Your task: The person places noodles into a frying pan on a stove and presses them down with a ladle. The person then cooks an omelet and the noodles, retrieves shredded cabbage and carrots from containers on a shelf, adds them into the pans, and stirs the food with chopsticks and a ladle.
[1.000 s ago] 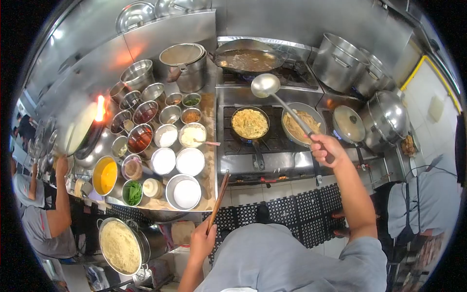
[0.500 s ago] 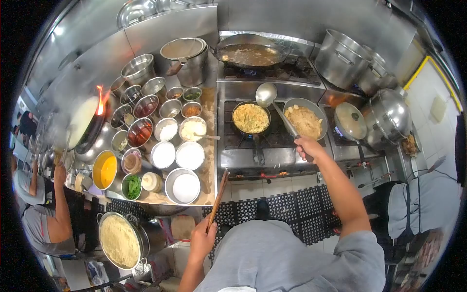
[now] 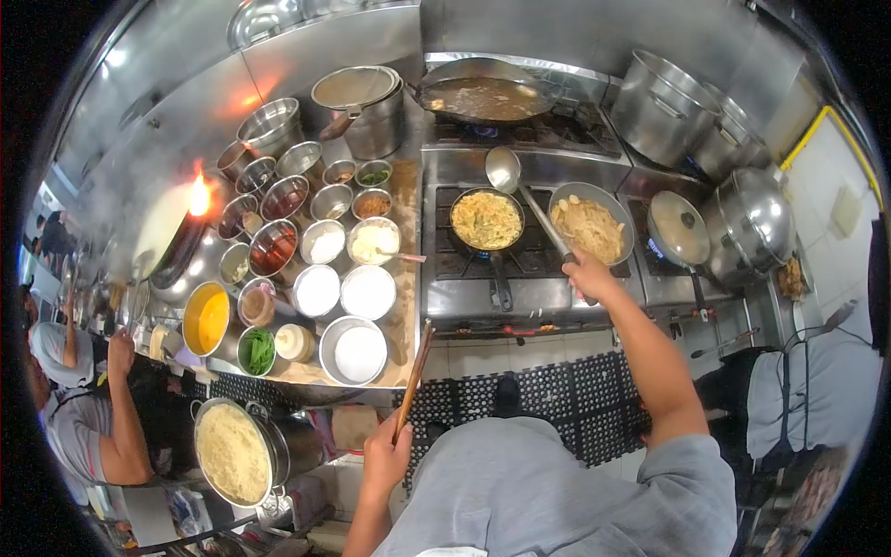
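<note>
My right hand [image 3: 588, 276] is closed around the handle of a steel ladle [image 3: 543, 223]. The ladle's bowl is raised between two pans on the stove. Just beyond that hand sits a grey frying pan [image 3: 624, 237] of pale brown food; its handle is hidden, so I cannot tell whether the hand also touches it. To the left, a small black pan [image 3: 502, 283] holds a yellow, egg-like mixture over a blue flame. My left hand [image 3: 386, 457], low near my body, grips long wooden chopsticks [image 3: 416, 379] pointing up beside the counter's edge.
Several metal bowls of ingredients crowd the counter [image 3: 406, 306] on the left. Behind the burners sits a large wok [image 3: 548, 102] of brown liquid. A lidded pan [image 3: 678, 228] is on the right. Co-workers stand at both sides; fire flares at a left wok [image 3: 176, 251].
The view has shifted slightly, moving most things a little right. The ladle's bowl has moved slightly left relative to the pans. Flames at the left wok look larger. Both hands keep their grips.
</note>
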{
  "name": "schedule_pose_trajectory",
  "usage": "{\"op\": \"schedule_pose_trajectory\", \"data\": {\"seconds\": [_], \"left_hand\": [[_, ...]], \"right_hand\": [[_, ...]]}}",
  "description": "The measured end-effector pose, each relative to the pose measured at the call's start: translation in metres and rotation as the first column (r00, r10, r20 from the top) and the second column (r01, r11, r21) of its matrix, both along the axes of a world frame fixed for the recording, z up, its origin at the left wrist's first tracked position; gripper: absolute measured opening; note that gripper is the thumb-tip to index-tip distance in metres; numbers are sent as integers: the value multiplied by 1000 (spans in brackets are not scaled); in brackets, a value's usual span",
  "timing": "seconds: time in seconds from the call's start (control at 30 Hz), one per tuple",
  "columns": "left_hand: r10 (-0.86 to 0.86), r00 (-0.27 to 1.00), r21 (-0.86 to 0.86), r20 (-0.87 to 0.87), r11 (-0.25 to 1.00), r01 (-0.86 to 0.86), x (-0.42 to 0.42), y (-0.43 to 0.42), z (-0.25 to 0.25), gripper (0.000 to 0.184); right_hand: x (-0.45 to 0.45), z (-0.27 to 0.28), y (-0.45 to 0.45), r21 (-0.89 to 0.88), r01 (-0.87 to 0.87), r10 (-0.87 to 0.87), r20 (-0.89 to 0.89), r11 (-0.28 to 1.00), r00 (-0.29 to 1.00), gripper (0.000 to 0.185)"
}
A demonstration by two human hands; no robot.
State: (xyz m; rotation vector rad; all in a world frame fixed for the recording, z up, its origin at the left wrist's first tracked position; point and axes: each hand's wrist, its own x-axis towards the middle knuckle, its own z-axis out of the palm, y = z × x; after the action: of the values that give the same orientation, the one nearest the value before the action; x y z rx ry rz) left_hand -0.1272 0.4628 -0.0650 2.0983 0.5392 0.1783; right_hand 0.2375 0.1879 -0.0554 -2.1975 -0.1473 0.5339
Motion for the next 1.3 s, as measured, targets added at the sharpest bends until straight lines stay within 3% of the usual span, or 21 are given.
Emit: {"op": "schedule_pose_trajectory", "data": {"seconds": [0.1,0.27,0.33,0.37,0.4,0.47,0.53,0.67,0.7,0.77,0.87,0.9,0.97,1.0,1.07,1.1,1.13,1.17,1.2,1.23,1.3], "left_hand": [[11,998,24,70,1000,-12,1,1,-10,27],[-5,1000,-16,11,1000,5,5,-3,1,28],[-52,999,-35,-8,998,52,10,-5,0,28],[-33,999,-85,-25,996,31,6,-5,-8,28],[-12,999,-132,-42,991,6,8,-4,-15,29],[-67,998,-64,-11,996,67,16,-7,-1,28],[-142,982,-91,-127,987,131,16,-6,-4,28],[-222,970,-128,-100,970,209,23,-5,-19,27],[-307,946,71,-107,946,315,28,-3,-15,27],[-266,958,46,-104,961,272,32,-6,-20,27],[-155,981,-28,-119,988,153,41,-32,-9,26],[-146,986,24,-85,989,149,44,-40,-10,26],[-127,991,69,-41,989,130,52,-65,-5,26],[-109,993,73,-39,991,112,56,-78,-10,26],[-77,990,15,-115,997,79,58,-96,-36,28],[-65,989,-46,-131,997,60,58,-107,-53,32],[-42,989,-38,-139,999,37,63,-125,-45,32],[-27,992,-28,-121,999,24,70,-145,-33,33],[-14,995,-18,-103,1000,12,75,-162,-27,34],[-36,999,139,29,990,32,76,-173,-36,35],[35,999,122,-8,992,-33,71,-192,-46,35]], "right_hand": [[-6,6,1,-126,-31,43,97,992,994,56],[-11,2,0,-267,-17,70,191,963,979,58],[2,-30,-19,-354,-95,261,460,931,849,61],[-7,-21,-20,-134,-36,66,232,990,970,50],[-17,-12,-15,81,86,-83,-40,993,996,40],[-35,0,-23,380,147,-50,-252,913,966,28],[-59,9,-35,583,377,-87,-463,720,882,17],[-92,-4,-100,808,509,133,-563,299,816,22],[-96,-2,-119,807,533,137,-576,255,806,22],[-101,7,-155,806,547,77,-575,226,815,24],[-92,22,-198,753,503,-195,-466,425,863,24],[-84,19,-209,754,499,-183,-468,428,865,24],[-62,10,-233,569,565,-468,-325,598,822,27],[-47,2,-246,572,553,-452,-325,606,831,27],[-17,-28,-268,305,450,-437,-114,839,892,42],[-6,-47,-276,87,490,-494,41,867,868,53],[6,-70,-285,91,471,-475,30,878,880,53],[15,-91,-293,-152,425,-370,292,892,882,53],[26,-109,-303,-385,413,-185,507,826,842,54],[27,-97,-297,-460,385,-236,349,800,907,53],[41,-139,-313,-485,368,-196,370,793,908,53]]}}
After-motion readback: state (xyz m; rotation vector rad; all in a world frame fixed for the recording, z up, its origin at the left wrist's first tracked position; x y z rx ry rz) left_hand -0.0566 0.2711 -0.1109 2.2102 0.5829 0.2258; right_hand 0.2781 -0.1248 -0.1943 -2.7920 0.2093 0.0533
